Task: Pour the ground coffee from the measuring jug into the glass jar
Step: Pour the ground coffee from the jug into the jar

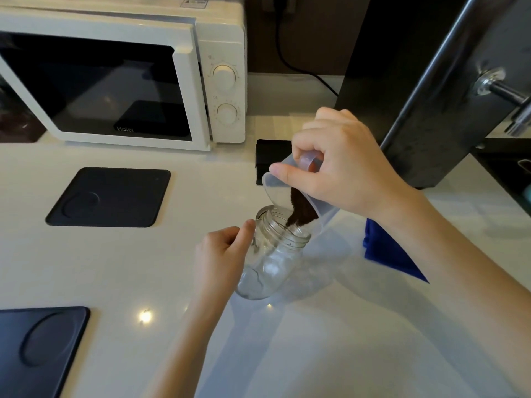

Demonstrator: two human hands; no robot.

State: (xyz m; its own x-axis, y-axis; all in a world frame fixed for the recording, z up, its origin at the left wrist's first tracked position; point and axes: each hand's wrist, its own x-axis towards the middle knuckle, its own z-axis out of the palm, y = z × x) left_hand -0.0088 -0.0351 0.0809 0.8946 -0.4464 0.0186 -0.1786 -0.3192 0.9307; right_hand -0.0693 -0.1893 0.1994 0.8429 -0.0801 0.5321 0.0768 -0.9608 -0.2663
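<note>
A clear glass jar [270, 262] with a threaded mouth stands on the white counter [120, 262]. My left hand [222, 254] holds it by its left side, just below the rim. My right hand [342, 168] grips the handle of a translucent plastic measuring jug [275, 191], which is tipped steeply down to the left over the jar. Dark ground coffee [300, 211] lies along the jug's lower side, and its front edge reaches the jar's mouth. The jar's bottom looks bare.
A white microwave [123, 79] stands at the back left. Two dark square mats lie on the counter: one [110, 196] left of the jar, one [37, 349] at the near left. A blue cloth [385, 254] lies under my right forearm. A black box [270, 156] and a dark appliance [431, 96] are behind the jug.
</note>
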